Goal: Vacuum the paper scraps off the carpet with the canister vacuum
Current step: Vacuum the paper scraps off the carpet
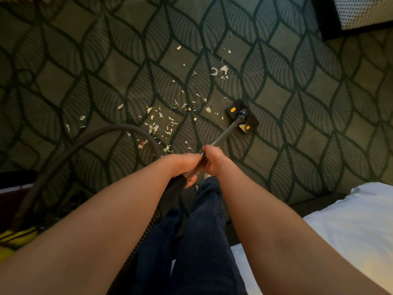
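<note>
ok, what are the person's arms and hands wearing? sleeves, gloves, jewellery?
Nothing on them. The left hand and right hand are ungloved, no watch or wristband showing. The left forearm and right forearm are bare to the frame edge, no sleeves in view. Dark blue jeans cover the legs.

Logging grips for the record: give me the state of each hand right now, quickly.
Left hand: closed, fingers curled round the vacuum wand.
Right hand: closed, gripping the same wand just ahead of the left.
</note>
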The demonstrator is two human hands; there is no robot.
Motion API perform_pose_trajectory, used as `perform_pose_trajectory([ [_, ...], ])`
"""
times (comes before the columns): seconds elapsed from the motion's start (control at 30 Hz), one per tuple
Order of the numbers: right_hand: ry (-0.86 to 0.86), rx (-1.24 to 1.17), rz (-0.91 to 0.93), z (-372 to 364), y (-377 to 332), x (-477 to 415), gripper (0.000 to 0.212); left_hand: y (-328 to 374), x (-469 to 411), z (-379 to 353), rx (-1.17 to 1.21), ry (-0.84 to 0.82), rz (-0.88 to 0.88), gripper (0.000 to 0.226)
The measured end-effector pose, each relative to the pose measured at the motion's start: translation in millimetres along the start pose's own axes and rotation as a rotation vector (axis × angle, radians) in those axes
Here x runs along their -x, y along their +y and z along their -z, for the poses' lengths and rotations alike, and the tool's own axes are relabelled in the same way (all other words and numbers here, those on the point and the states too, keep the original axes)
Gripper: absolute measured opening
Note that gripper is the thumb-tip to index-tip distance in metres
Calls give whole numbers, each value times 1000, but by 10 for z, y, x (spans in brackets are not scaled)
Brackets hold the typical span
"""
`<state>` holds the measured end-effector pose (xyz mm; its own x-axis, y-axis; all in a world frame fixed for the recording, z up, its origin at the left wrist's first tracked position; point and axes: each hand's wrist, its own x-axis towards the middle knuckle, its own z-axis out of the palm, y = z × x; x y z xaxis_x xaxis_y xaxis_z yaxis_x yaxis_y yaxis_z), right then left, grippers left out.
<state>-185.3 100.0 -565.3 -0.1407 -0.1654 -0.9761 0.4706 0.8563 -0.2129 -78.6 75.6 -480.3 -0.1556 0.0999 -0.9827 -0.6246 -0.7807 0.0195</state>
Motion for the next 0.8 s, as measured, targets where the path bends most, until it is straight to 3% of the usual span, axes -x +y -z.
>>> perform_pose_trajectory([
  [0.53, -8, 88, -38, -581, 890, 189, 48, -1054, 84, 331, 58, 34, 10, 53],
  [0.8, -8, 119, -25, -573, 1036, 347, 36, -1297, 190, 323, -11, 26, -86, 57],
])
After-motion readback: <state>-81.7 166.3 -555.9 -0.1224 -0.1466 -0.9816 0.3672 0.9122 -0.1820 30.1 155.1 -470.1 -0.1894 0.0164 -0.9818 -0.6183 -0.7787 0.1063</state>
